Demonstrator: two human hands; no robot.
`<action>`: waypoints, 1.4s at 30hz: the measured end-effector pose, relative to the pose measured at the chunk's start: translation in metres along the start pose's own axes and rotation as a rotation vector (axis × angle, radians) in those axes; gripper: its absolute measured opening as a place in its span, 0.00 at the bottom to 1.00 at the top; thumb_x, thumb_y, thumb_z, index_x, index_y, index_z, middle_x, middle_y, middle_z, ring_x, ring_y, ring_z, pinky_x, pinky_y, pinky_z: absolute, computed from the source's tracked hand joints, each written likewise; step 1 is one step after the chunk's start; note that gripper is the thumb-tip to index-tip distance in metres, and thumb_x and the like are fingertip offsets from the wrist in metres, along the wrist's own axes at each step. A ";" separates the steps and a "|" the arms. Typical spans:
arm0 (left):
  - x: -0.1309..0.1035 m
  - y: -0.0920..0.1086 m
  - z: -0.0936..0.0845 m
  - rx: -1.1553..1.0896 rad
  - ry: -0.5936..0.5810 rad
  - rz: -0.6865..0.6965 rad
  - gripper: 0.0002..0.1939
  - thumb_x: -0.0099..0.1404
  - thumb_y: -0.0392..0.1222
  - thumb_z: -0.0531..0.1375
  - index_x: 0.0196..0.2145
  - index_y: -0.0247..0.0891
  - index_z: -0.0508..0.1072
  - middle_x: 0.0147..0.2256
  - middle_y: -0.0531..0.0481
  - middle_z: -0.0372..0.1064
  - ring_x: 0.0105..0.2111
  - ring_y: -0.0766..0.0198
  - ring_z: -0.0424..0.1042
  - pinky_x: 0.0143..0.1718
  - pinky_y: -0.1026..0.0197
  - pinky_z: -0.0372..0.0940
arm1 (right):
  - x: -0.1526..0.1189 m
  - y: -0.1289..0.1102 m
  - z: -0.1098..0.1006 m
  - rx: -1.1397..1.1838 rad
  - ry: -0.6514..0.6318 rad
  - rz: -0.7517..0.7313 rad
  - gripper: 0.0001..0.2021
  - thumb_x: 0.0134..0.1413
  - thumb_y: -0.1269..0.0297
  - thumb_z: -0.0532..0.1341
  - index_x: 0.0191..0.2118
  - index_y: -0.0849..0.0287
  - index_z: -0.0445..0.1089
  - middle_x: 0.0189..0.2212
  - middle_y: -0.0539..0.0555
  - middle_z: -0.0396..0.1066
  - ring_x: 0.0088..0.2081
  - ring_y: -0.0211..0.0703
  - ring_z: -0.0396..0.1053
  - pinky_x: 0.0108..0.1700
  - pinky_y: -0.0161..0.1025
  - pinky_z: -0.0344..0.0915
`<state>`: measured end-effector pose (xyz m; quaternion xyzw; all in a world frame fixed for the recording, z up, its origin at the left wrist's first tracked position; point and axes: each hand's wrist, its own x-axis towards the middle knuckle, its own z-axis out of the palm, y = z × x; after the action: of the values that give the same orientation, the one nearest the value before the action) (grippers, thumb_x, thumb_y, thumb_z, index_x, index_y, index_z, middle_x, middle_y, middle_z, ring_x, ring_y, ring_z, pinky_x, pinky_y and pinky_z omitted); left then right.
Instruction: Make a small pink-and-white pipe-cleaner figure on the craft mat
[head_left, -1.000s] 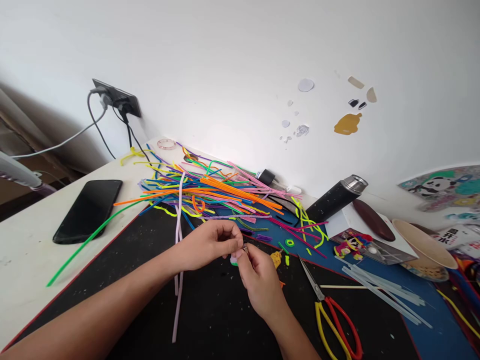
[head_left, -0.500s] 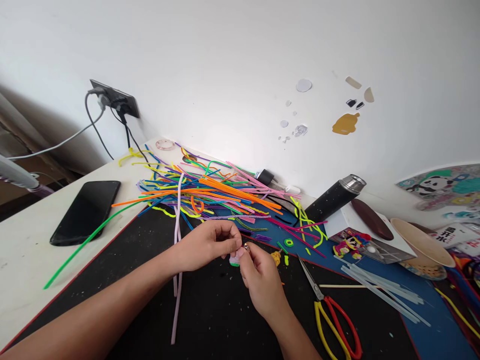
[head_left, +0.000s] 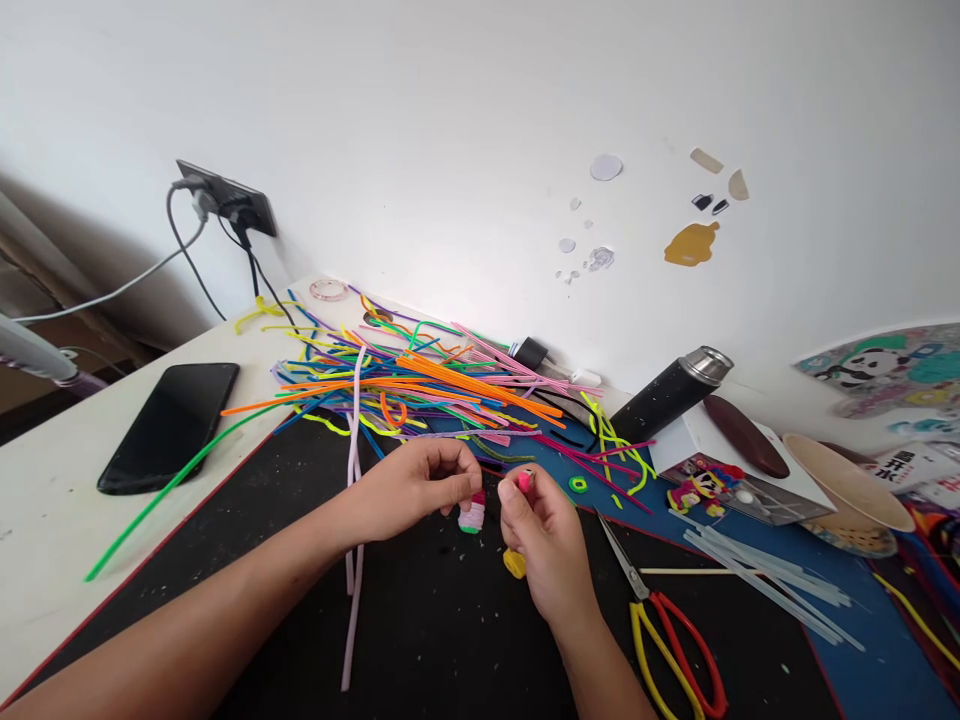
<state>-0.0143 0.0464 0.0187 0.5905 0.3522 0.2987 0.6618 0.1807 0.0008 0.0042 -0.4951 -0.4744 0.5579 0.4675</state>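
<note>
My left hand [head_left: 424,490] is closed, its fingertips pinching a small wrapped piece of pipe cleaner [head_left: 471,515], lilac with pink above and green at its bottom end. A short gap to the right, my right hand [head_left: 551,545] is closed too. A bright pink bit [head_left: 526,482] with something shiny by it shows between thumb and forefinger; the fingers hide the rest. Below that hand's curled fingers a small yellow wrapped piece [head_left: 514,564] sticks out; whether it belongs to the same item I cannot tell. Two lilac pipe cleaners [head_left: 354,620] lie under my left wrist.
A heap of coloured pipe cleaners [head_left: 420,375] lies behind my hands. Scissors [head_left: 637,590] lie at right, near translucent sticks [head_left: 772,585]. A phone [head_left: 171,428] is at left. A black flask [head_left: 667,395] leans by a white box [head_left: 742,470] and a bowl [head_left: 847,485].
My right hand has moved right, away from my left hand, turning as it went. The pink parts now show, and the yellow piece has shifted left and down. My left hand has stayed nearly still.
</note>
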 end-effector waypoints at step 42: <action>-0.001 -0.002 0.004 -0.065 -0.017 -0.061 0.17 0.66 0.54 0.65 0.33 0.35 0.73 0.29 0.50 0.73 0.26 0.68 0.64 0.27 0.65 0.58 | -0.003 -0.005 -0.006 -0.121 0.068 -0.025 0.18 0.62 0.46 0.67 0.43 0.56 0.74 0.21 0.41 0.49 0.21 0.34 0.46 0.22 0.34 0.48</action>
<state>-0.0113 0.0429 0.0176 0.5603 0.3544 0.2847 0.6924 0.1868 -0.0014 0.0088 -0.5351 -0.4975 0.5050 0.4595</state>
